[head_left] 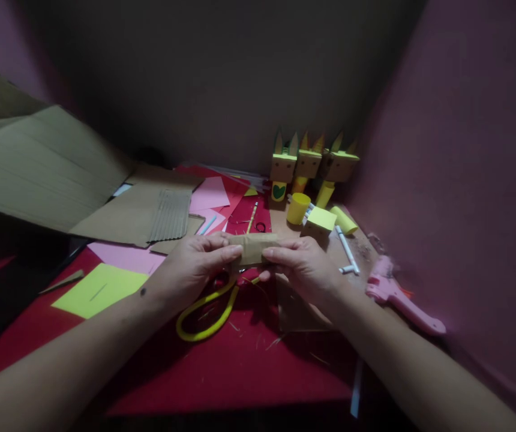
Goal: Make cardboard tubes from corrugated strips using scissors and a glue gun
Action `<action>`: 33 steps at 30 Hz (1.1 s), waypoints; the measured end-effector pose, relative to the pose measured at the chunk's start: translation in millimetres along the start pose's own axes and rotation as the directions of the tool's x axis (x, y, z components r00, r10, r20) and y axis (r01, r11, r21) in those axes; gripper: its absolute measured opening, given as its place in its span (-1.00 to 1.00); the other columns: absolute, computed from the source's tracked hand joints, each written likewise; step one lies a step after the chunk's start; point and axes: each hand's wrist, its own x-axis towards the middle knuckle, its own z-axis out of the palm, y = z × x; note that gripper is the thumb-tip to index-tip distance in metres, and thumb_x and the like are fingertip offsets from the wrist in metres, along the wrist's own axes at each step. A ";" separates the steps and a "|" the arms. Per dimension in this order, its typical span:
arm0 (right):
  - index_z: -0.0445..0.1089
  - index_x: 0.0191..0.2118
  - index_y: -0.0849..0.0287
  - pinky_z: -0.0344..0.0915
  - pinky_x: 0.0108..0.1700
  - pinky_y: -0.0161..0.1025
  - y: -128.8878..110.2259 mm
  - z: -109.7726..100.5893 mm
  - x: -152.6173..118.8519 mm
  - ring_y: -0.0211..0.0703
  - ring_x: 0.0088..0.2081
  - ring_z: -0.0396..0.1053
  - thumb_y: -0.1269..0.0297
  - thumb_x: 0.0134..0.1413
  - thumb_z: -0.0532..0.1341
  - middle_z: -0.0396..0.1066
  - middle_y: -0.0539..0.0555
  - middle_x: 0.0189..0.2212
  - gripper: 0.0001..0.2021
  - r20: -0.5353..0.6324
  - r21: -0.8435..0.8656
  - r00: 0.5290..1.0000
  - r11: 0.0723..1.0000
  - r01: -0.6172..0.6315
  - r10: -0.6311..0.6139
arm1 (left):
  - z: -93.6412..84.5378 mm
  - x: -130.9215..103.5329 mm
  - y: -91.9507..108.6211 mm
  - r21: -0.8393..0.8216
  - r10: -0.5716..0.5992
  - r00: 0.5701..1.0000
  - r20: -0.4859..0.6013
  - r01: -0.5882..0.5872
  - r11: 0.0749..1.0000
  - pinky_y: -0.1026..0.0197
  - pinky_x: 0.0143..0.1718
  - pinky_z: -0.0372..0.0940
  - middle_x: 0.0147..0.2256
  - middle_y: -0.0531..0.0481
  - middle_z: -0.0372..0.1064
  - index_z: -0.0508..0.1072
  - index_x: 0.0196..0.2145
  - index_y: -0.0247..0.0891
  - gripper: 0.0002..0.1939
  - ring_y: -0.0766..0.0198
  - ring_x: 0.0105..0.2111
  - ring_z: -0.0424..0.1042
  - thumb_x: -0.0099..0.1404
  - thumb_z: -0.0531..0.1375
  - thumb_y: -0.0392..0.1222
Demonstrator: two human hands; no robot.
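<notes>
Between both hands is a small strip of brown cardboard, held level above the red cloth. My left hand pinches its left end, thumb on top. At the right end, my right hand grips it with the thumb and fingers. Just below lie scissors with a yellow handle, their blades mostly hidden by the hands and the strip. A pencil and a small dark ring lie right behind the strip.
Cardboard figures with pointed ears stand at the back right, near a yellow paper tube and a cardboard box with a yellow top. A pink glue gun lies far right. Large cardboard sheets and yellow paper occupy the left.
</notes>
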 end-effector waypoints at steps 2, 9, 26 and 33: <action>0.55 -0.41 0.22 0.38 -0.30 -0.24 -1.7 0.7 -3.9 -0.21 -0.36 0.42 0.37 -0.02 0.27 0.47 0.06 -0.40 -0.91 -0.017 -0.196 0.990 0.971 0.134 -0.140 | 2.7 -1.2 1.8 -0.064 -0.042 0.998 0.054 0.046 0.997 0.15 -0.29 0.32 -0.42 -0.07 0.50 0.58 -0.21 -0.27 -0.75 0.22 -0.42 0.44 0.16 0.30 -0.13; 0.56 -0.26 0.14 0.31 -0.18 -0.18 -11.3 14.8 -21.0 -0.18 -0.26 0.36 0.50 0.09 0.17 0.41 0.06 -0.32 -0.78 0.106 -0.685 0.870 0.598 0.416 -0.482 | 8.4 -1.3 4.2 -0.073 -0.103 0.995 0.014 0.104 0.992 0.27 -0.35 0.26 -0.37 0.00 0.49 0.56 -0.13 -0.21 -0.66 0.32 -0.44 0.36 0.08 0.34 -0.24; 0.49 -0.38 0.21 0.42 -0.42 -0.33 -4.1 -13.6 -2.2 -0.22 -0.45 0.46 0.45 -0.27 0.39 0.56 0.03 -0.43 -0.81 -0.049 0.498 0.990 0.863 -0.089 0.131 | 9.2 -8.2 14.9 0.020 0.273 0.962 0.013 -0.273 0.962 0.24 -0.36 0.33 -0.09 -0.09 0.26 0.26 0.02 -0.18 -0.35 0.31 -0.34 0.32 -0.03 0.36 -0.32; 0.49 -0.29 0.20 0.42 -0.32 -0.23 11.1 -8.3 -4.0 -0.14 -0.36 0.46 0.39 -0.22 0.37 0.53 0.01 -0.46 -0.75 0.062 0.411 0.988 0.899 -0.154 0.141 | 12.7 -8.4 5.6 0.165 0.391 0.913 0.119 -0.406 0.899 0.13 -0.12 0.31 -0.02 -0.05 0.24 0.25 0.09 -0.05 -0.21 0.14 -0.12 0.33 -0.08 0.44 -0.23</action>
